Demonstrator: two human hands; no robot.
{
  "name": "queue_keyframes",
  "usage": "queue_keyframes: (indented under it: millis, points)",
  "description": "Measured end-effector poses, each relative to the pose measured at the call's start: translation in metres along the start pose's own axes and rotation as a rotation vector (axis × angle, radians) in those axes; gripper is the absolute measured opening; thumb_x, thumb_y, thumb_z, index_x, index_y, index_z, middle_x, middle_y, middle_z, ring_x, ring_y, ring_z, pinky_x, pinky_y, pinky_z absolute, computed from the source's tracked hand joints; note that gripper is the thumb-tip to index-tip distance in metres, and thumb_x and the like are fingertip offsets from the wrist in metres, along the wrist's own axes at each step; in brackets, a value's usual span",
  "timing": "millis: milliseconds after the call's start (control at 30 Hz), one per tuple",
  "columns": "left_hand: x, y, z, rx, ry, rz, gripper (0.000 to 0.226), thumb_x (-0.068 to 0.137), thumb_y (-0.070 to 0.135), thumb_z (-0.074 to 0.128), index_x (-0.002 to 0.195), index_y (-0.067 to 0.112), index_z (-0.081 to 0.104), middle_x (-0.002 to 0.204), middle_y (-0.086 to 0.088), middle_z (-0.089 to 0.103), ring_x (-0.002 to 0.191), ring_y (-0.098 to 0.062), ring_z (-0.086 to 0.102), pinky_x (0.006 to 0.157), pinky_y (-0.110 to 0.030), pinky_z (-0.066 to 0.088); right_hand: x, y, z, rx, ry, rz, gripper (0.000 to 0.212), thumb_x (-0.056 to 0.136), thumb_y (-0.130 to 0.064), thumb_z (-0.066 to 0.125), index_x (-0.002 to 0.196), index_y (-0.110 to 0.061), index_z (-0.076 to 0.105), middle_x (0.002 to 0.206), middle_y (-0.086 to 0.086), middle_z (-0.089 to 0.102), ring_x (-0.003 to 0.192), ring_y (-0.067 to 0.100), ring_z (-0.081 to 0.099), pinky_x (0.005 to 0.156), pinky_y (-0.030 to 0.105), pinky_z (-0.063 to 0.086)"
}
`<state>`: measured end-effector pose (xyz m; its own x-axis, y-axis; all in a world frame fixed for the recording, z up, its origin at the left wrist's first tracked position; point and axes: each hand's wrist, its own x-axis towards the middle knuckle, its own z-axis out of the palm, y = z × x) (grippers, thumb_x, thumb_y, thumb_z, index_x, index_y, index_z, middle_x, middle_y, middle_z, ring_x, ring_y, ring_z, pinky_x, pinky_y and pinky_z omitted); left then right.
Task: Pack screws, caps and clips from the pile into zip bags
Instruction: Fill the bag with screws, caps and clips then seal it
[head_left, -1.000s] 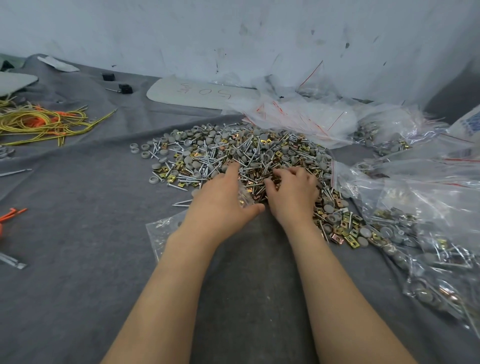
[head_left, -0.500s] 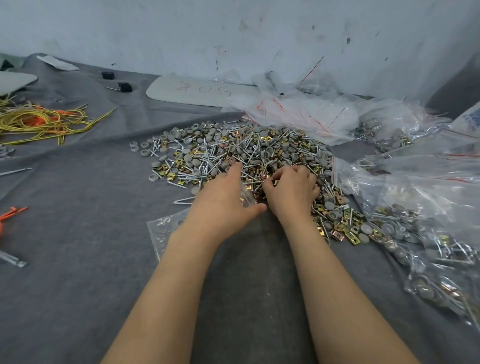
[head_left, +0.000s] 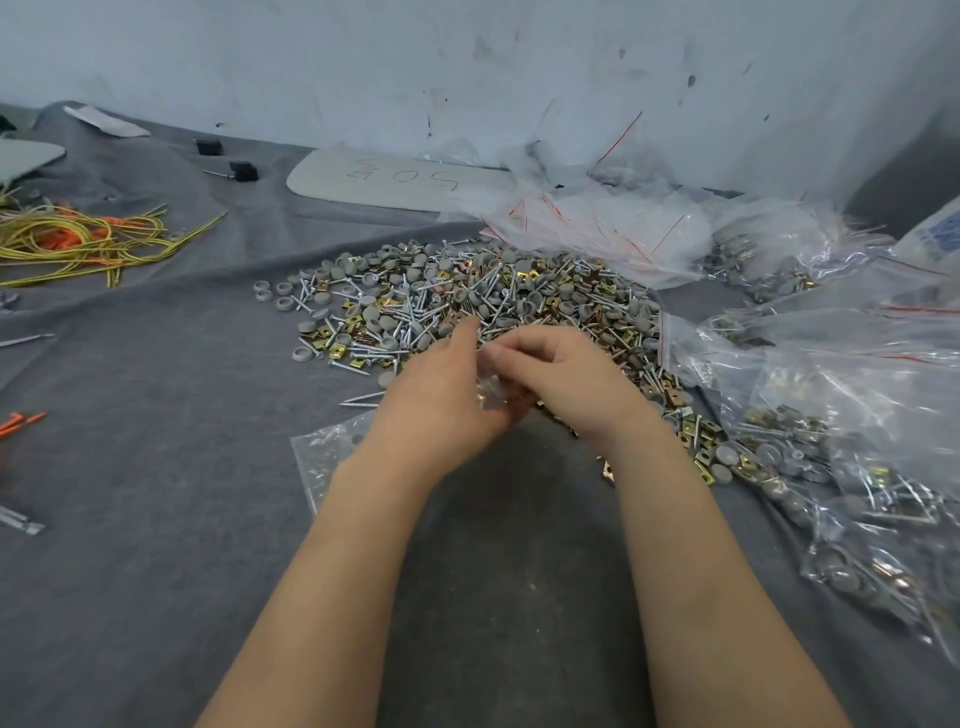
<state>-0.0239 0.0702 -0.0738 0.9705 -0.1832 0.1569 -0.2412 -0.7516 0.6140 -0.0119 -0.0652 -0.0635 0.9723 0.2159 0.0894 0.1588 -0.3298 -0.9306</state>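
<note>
Centre of frame: the left hand (head_left: 441, 395) grips a small zip bag (head_left: 491, 387) near its mouth, and a few parts show inside. The right hand (head_left: 566, 379), fingers curled, pinches the same bag from the right. Whether it also holds loose parts cannot be told. Both hands sit over the near edge of the pile (head_left: 467, 306) of screws, grey caps and brass-coloured clips, which spreads over the grey surface (head_left: 156, 519) just above centre. Right of frame: filled bags (head_left: 831, 467) lie heaped, so a good share of the packing appears done. Upper centre-right: empty bags (head_left: 597, 228) lie in a loose heap. A flat bag (head_left: 322, 457) lies under the left forearm. The pile is large, so much is left; the bag in hand looks barely begun and unsealed.
</note>
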Motion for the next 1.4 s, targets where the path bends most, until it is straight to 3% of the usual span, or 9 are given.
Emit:
queue_keyframes:
  millis: [167, 267, 433, 567, 867, 1100, 1167, 1300, 1400]
  points:
    - [-0.001, 0.000, 0.000, 0.018, -0.037, 0.005, 0.091, 0.078, 0.049, 0.072, 0.149, 0.022, 0.021, 0.128, -0.002, 0.057, 0.124, -0.023, 0.048, 0.102, -0.039, 0.040, -0.012, 0.013, -0.042, -0.584, 0.562, 0.291, 0.024, 0.093, -0.030, 0.059, 0.111, -0.018, 0.067, 0.113, 0.002, 0.067, 0.105, 0.020, 0.061, 0.094, 0.037, 0.046]
    - [-0.002, 0.002, 0.000, 0.023, -0.040, 0.016, 0.091, 0.079, 0.048, 0.072, 0.149, 0.022, 0.021, 0.138, -0.003, 0.050, 0.128, -0.024, 0.046, 0.103, -0.037, 0.038, -0.021, 0.026, -0.057, -0.766, 0.458, 0.574, 0.036, 0.091, -0.033, 0.060, 0.123, -0.018, 0.060, 0.128, 0.012, 0.058, 0.117, 0.032, 0.054, 0.104, 0.046, 0.040]
    - [-0.002, 0.002, 0.000, 0.025, -0.049, 0.022, 0.091, 0.079, 0.048, 0.072, 0.150, 0.021, 0.021, 0.142, -0.004, 0.048, 0.129, -0.023, 0.045, 0.103, -0.036, 0.037, -0.016, 0.028, -0.045, -0.727, 0.440, 0.504, 0.025, 0.089, -0.009, 0.059, 0.110, -0.019, 0.068, 0.122, 0.009, 0.062, 0.101, 0.027, 0.060, 0.086, 0.034, 0.048]
    - [-0.002, 0.004, 0.001, 0.024, -0.050, 0.014, 0.091, 0.078, 0.048, 0.073, 0.149, 0.022, 0.022, 0.139, -0.004, 0.050, 0.127, -0.024, 0.047, 0.100, -0.034, 0.038, -0.006, 0.029, -0.025, -0.608, 0.480, 0.308, 0.016, 0.092, -0.017, 0.060, 0.105, -0.018, 0.070, 0.108, 0.001, 0.068, 0.076, 0.009, 0.053, 0.076, 0.025, 0.042]
    - [-0.003, 0.003, 0.001, 0.014, -0.056, 0.006, 0.091, 0.078, 0.047, 0.073, 0.149, 0.023, 0.022, 0.140, -0.006, 0.049, 0.127, -0.025, 0.047, 0.101, -0.034, 0.038, -0.008, 0.033, -0.030, -0.472, 0.661, 0.167, 0.022, 0.096, -0.030, 0.054, 0.100, -0.016, 0.071, 0.084, -0.004, 0.068, 0.073, 0.013, 0.057, 0.070, 0.025, 0.039]
    - [-0.001, 0.005, 0.001, -0.017, -0.035, 0.013, 0.089, 0.079, 0.042, 0.072, 0.150, 0.021, 0.022, 0.129, -0.006, 0.056, 0.120, -0.024, 0.051, 0.097, -0.036, 0.043, -0.012, 0.007, -0.011, -0.005, 0.036, 0.019, 0.015, 0.090, -0.029, 0.064, 0.077, -0.028, 0.072, 0.063, -0.018, 0.064, 0.056, -0.006, 0.052, 0.055, 0.014, 0.043]
    - [-0.001, 0.005, 0.000, -0.022, -0.028, 0.022, 0.088, 0.079, 0.042, 0.072, 0.149, 0.021, 0.023, 0.127, -0.006, 0.056, 0.118, -0.024, 0.052, 0.096, -0.036, 0.043, -0.011, 0.008, -0.013, -0.049, 0.084, 0.003, 0.019, 0.094, -0.030, 0.058, 0.082, -0.030, 0.072, 0.066, -0.019, 0.065, 0.057, -0.006, 0.053, 0.056, 0.015, 0.042]
    - [-0.001, 0.004, 0.000, -0.015, -0.035, 0.017, 0.091, 0.079, 0.046, 0.072, 0.150, 0.023, 0.021, 0.130, -0.005, 0.055, 0.122, -0.023, 0.050, 0.101, -0.036, 0.041, -0.014, 0.019, -0.039, -0.384, 0.536, 0.177, 0.010, 0.093, -0.028, 0.059, 0.092, -0.023, 0.067, 0.083, -0.012, 0.064, 0.063, -0.004, 0.054, 0.057, 0.016, 0.042]
    - [-0.002, 0.005, 0.000, -0.014, -0.040, 0.023, 0.091, 0.080, 0.047, 0.072, 0.150, 0.022, 0.020, 0.133, -0.005, 0.054, 0.124, -0.023, 0.048, 0.103, -0.038, 0.039, -0.020, 0.024, -0.046, -0.573, 0.365, 0.416, 0.012, 0.088, -0.030, 0.066, 0.088, -0.019, 0.064, 0.076, -0.010, 0.061, 0.063, 0.003, 0.060, 0.056, 0.020, 0.044]
